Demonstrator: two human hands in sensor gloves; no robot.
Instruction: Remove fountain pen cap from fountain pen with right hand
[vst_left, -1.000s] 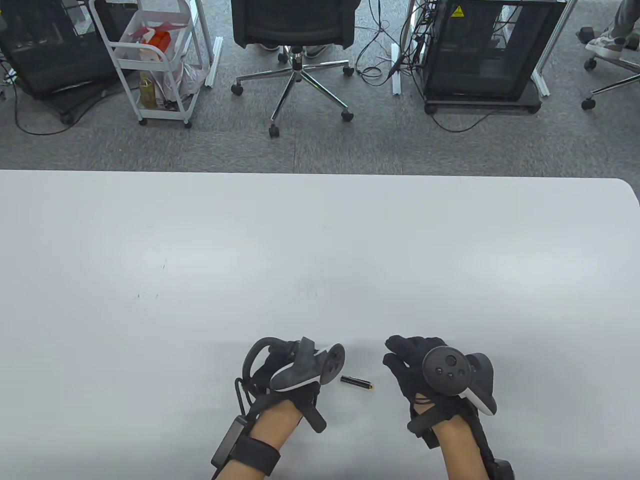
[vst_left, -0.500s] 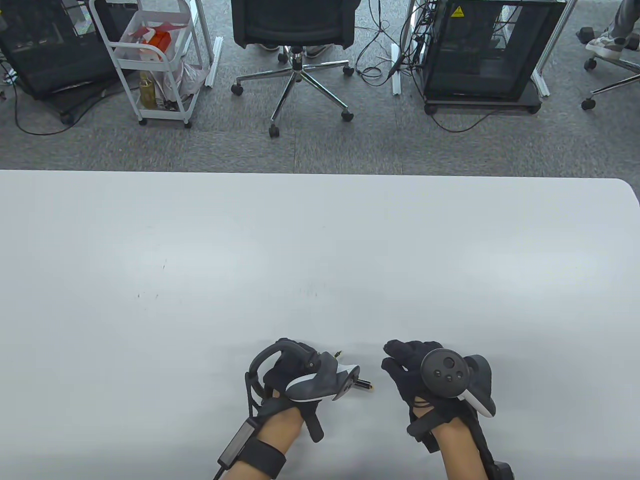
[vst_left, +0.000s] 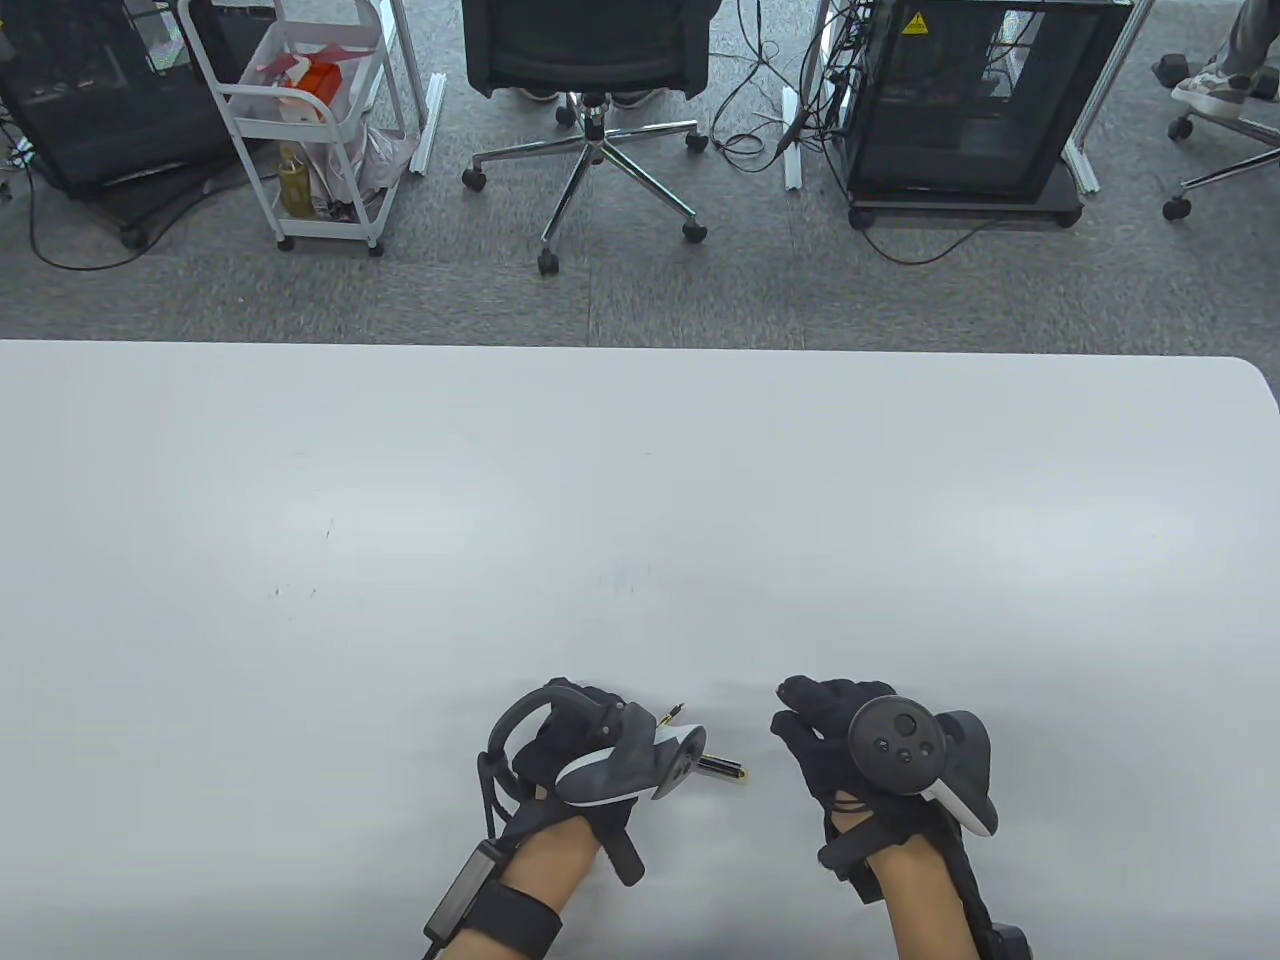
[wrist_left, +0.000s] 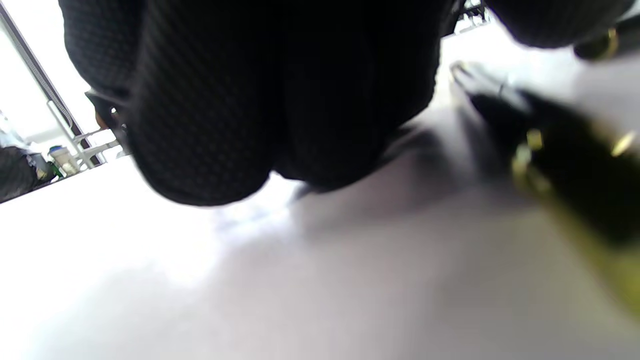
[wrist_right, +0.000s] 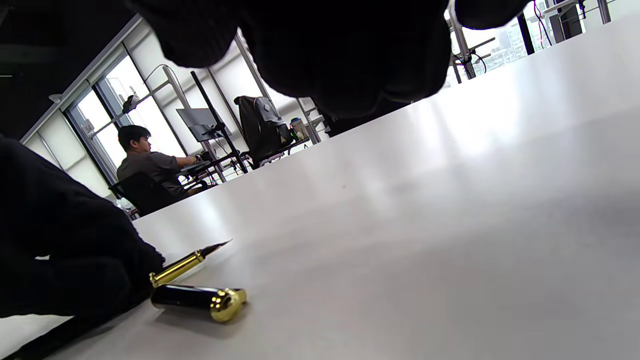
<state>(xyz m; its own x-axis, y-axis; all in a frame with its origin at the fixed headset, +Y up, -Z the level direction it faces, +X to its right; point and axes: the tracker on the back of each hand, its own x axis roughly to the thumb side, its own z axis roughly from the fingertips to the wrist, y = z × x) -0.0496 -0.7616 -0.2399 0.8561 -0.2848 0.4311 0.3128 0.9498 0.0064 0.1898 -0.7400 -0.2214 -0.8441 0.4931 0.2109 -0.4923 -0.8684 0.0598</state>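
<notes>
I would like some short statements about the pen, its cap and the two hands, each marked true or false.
1. The cap lies on the table, separate from the pen. True.
2. The right hand holds the cap. False: the cap lies on the table between the hands, and the right hand does not touch it.
3. The nib of the fountain pen is exposed. True.
4. The left hand holds the fountain pen. True, as far as the right wrist view shows; the pen comes out from under its fingers.
5. The cap stands upright. False: it lies on its side.
6. The cap is all silver. False: it is black with gold trim.
</notes>
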